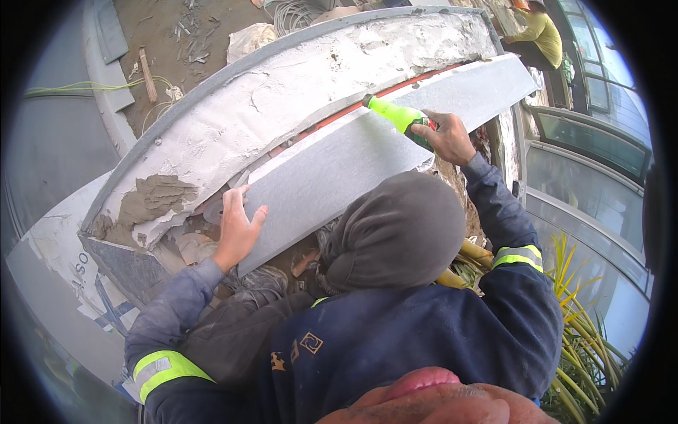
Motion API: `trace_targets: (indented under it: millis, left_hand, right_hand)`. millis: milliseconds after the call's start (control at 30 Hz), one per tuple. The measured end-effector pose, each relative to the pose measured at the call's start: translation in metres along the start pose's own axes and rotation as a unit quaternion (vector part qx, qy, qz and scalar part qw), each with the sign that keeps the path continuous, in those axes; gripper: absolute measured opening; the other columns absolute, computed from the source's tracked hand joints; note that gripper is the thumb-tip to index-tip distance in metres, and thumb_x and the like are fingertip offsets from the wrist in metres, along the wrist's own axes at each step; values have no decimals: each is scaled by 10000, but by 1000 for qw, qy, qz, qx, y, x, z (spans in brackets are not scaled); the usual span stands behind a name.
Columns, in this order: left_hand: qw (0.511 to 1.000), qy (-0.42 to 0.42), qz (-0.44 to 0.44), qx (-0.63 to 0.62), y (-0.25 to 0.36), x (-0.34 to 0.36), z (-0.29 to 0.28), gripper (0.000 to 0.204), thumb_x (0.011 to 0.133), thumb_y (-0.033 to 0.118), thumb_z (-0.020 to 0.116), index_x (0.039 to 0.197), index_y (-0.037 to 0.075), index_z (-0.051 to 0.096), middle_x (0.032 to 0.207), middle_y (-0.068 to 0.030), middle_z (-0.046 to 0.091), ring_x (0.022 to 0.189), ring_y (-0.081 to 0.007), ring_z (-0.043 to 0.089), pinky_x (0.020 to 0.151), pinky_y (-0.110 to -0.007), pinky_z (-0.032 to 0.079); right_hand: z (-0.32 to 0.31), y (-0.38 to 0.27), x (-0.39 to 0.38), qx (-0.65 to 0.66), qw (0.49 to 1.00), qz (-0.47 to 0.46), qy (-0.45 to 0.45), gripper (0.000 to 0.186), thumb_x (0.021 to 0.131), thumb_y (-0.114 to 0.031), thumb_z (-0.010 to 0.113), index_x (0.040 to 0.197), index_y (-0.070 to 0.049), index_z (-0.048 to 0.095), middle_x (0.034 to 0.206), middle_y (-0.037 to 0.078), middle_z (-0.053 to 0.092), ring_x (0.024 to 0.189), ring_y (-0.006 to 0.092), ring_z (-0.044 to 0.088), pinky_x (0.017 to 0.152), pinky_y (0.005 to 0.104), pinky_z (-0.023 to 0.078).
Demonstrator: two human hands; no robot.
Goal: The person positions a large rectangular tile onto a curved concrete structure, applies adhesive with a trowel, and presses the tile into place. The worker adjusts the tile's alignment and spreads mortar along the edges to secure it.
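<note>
Curved grey-rimmed ledge [212,134], rough white coating [282,92] across its top; brown clump [155,198] on its left end

Two bare hands are counted: one left hand [239,233] and one right hand [450,138]. One bright green object [397,115] is seen. Two reflective sleeve bands [519,258] are shown — one per arm. One long wooden stick [148,76], one yellow top [542,35] and one cable coil [291,19] are found; the pale grey slabs [332,169] cannot be counted surely.

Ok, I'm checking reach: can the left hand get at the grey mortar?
Probably yes: the left hand looks open, and the mortar lies uncovered to its left, with nothing visibly standing between them.
</note>
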State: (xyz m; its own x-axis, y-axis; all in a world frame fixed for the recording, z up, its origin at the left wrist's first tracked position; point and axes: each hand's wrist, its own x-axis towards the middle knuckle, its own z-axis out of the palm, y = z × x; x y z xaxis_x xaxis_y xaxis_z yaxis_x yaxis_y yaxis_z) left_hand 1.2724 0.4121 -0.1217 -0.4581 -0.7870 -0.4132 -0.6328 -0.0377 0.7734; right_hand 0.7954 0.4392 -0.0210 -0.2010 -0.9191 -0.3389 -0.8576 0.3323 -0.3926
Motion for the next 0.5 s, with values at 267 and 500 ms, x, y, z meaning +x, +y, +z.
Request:
trace_targets:
  millis: [267, 500]
  left_hand:
    - [996, 71, 30, -50, -7, 24, -12, 373, 944, 147, 686, 1271, -8, 594, 1222, -165, 531, 1046, -287, 595, 921, -397, 497]
    - [981, 132, 96, -107, 24, 47, -33, 277, 970, 94, 653, 1235, 19, 622, 1257, -145, 538, 1020, -224, 624, 866, -353, 531]
  right_hand:
    - [-21, 41, 14, -89, 992, 64, 56, 537, 905, -432, 744, 1204, 14, 741, 903, 264, 750, 856, 396, 751, 776, 459, 568]
    - [-2, 23, 7, -44, 992, 52, 103, 538, 898, -404, 751, 1203, 39, 734, 898, 264, 752, 822, 397, 753, 755, 433, 575]
